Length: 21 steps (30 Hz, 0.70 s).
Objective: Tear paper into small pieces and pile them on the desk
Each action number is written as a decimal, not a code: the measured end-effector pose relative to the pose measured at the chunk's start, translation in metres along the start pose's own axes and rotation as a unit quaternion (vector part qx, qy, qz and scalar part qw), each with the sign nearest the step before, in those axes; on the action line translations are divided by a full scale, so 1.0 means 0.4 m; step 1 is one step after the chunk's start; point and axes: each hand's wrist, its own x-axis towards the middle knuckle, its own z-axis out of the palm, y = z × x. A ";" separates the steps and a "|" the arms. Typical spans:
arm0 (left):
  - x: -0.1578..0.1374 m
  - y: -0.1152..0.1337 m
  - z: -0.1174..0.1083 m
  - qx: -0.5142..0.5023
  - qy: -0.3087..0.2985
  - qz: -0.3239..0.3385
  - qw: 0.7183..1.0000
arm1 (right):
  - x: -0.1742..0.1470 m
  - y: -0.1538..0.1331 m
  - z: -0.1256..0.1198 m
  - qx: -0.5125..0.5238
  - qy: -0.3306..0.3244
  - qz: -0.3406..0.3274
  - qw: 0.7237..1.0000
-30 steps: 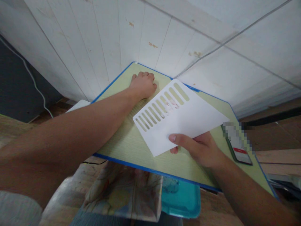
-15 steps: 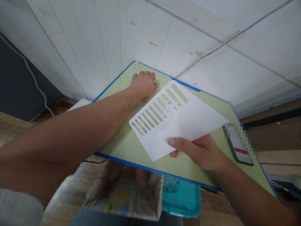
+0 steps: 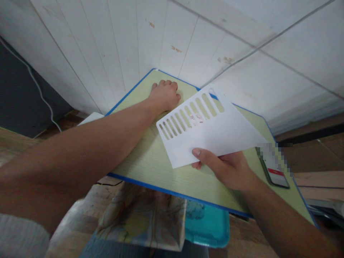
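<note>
My right hand (image 3: 228,168) grips a white plastic wallpaper smoother (image 3: 212,134), a flat, flared plate with a row of slots along its upper left edge. The thumb presses on top, and the other fingers go underneath, mostly hidden. It is raised and tilted over a light green table (image 3: 150,165) with blue edging. Small pinkish patches show around its middle slots; I cannot tell whether they lie on it or behind it. My left hand (image 3: 164,95) rests palm down near the table's far left corner, fingers curled, with nothing visible in it.
A phone (image 3: 276,175) lies at the table's right side, partly blurred out. Behind the table stands a white panelled wall (image 3: 120,43) with a grey cable (image 3: 242,59) along it. Below the front edge are a teal plastic container (image 3: 212,229) and a patterned cloth item (image 3: 145,222).
My right hand has tipped the smoother, its near edge rising and its slotted edge shifting up and right. The left hand stays in place.
</note>
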 end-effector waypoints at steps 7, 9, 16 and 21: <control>0.002 0.003 0.003 0.013 0.007 -0.005 1.000 | 0.001 0.011 -0.005 -0.020 0.058 -0.010 0.998; -0.004 0.008 -0.004 0.010 0.002 -0.008 1.000 | 0.001 0.008 -0.005 -0.023 0.077 -0.012 0.997; -0.026 0.023 -0.023 0.003 -0.007 -0.003 1.000 | -0.005 -0.001 0.001 0.004 0.052 -0.023 0.998; -0.026 0.026 -0.023 0.019 -0.012 -0.010 1.000 | -0.007 -0.004 -0.003 0.002 0.004 0.008 1.000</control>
